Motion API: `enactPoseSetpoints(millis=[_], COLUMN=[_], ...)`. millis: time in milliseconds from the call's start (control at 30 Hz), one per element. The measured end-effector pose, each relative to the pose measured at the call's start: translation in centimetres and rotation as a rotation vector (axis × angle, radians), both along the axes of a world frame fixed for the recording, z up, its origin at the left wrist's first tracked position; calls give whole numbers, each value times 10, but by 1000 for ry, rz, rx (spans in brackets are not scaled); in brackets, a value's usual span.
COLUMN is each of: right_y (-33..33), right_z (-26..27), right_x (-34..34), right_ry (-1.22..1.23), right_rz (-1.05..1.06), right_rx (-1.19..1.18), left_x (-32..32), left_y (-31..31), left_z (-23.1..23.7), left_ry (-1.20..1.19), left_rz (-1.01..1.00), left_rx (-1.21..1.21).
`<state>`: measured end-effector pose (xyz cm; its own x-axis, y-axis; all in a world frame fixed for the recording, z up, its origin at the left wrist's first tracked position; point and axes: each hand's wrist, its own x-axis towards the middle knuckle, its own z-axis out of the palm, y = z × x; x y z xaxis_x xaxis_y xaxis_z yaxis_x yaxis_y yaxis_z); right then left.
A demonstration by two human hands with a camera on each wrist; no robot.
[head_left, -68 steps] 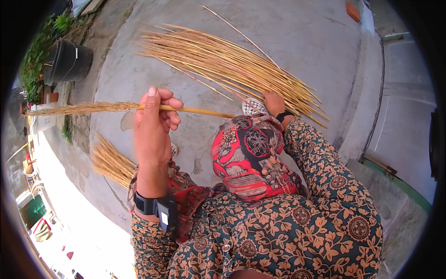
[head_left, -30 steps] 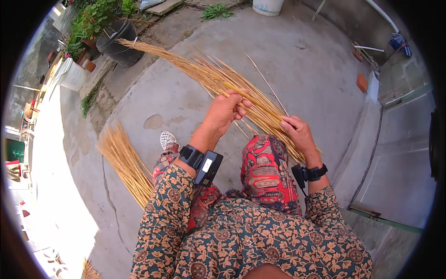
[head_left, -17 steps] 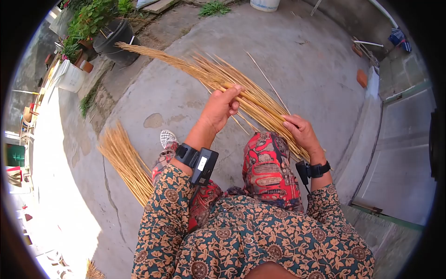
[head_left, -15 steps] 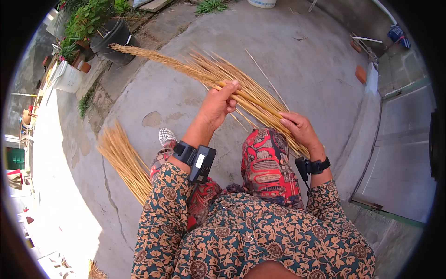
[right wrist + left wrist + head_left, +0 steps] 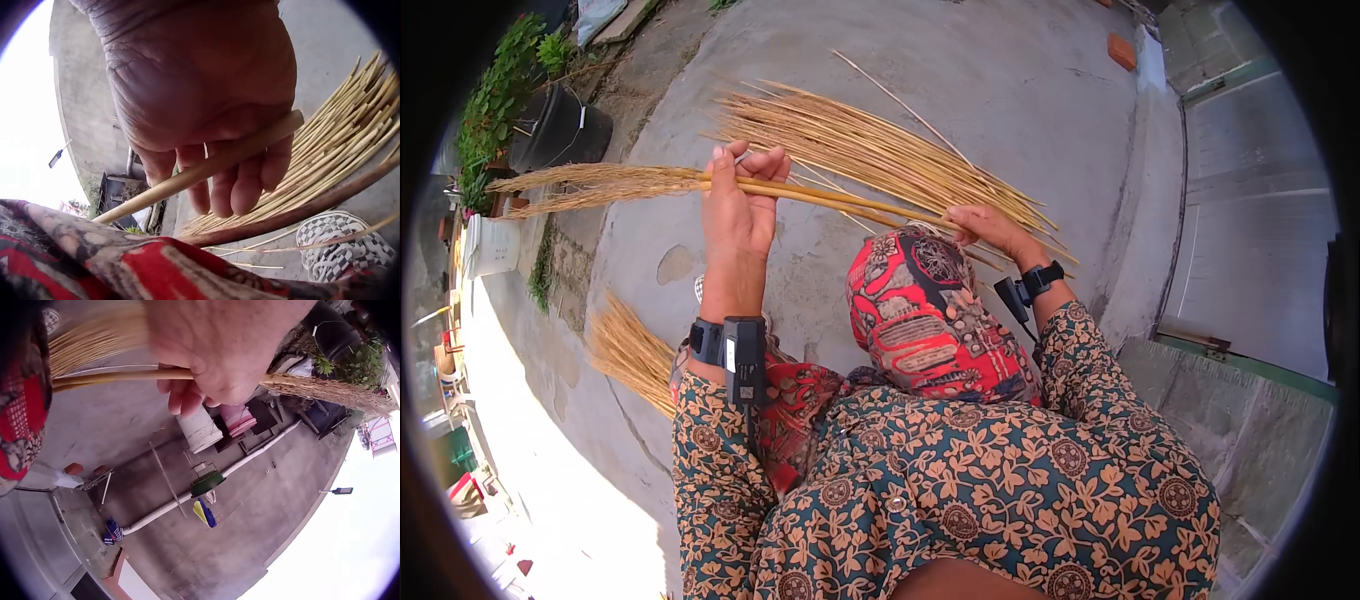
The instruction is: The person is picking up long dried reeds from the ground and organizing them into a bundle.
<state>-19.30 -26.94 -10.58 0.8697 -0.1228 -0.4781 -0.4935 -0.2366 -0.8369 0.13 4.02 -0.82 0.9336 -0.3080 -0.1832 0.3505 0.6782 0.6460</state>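
Note:
In the head view my left hand [image 5: 740, 220] pinches two dry broom-grass stalks [image 5: 830, 197] just below their feathery heads [image 5: 620, 178], which point left. The left wrist view shows the same hand over the stalks [image 5: 125, 376], its fingertips beneath. My right hand [image 5: 995, 232] holds the thick end; in the right wrist view one cut stalk [image 5: 187, 178] crosses the palm under curled fingers. Just behind the stalks lies a large spread of similar stalks [image 5: 880, 150] on the concrete. The knee in red patterned trousers [image 5: 940, 310] is below the right hand.
A smaller bundle of grass [image 5: 630, 350] lies on the ground at left. A black bucket [image 5: 565, 130] and a white bucket [image 5: 495, 245] stand beyond it. A brick [image 5: 1121, 51] lies at upper right, near a metal door [image 5: 1250, 240]. A checkered shoe [image 5: 337, 240] rests beside the spread.
At first my left hand held one stalk while my right reached into the spread; now two are held. Since half a second ago, the view has turned and the stalks lie more level.

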Motion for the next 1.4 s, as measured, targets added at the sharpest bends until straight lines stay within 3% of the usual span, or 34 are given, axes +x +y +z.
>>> enactPoseSetpoints(millis=[100,200,433,533,567,667,733,800,933,967,1100,1233,1333,1400], right_y=[-17,-32,-32,-24,-11,10,8,5,-5,-10,-18,-4,10,13], right_z=[-49,-96,-128,-153,-137,-131,-174,-162,-133,-132,-139,-114,-124,-130], right_x=[-27,-49,-23,-10,-5,-17,-29,-27,-13,-6,0,7,2,4], right_ry=[47,97,-182,-77,62,123,52,121,-115,20,-112,-27,68,80], right_rz=[-296,-329,62,95,133,415,288,205,64,21,-282,-100,37,41], right_rx=[-41,-228,-656,-940,-996,-850,-809,-693,-767,-690,-938,-837,-832,-949], left_x=[-1,-12,-22,-24,-25,-26,-26,-28,-30,-30,-32,-33,-35,-34], left_y=[8,6,4,7,7,10,12,11,11,11,11,11,11,10], left_z=[-1,0,20,27,28,27,24,26,31,30,36,38,40,42], left_ry=[68,72,82,89,97,112,106,99,92,93,92,107,107,110], left_rz=[98,49,-32,-42,-37,-58,-65,-71,-75,-82,-86,-81,-97,-98], left_rx=[153,203,206,217,224,206,198,205,210,199,188,190,189,189])
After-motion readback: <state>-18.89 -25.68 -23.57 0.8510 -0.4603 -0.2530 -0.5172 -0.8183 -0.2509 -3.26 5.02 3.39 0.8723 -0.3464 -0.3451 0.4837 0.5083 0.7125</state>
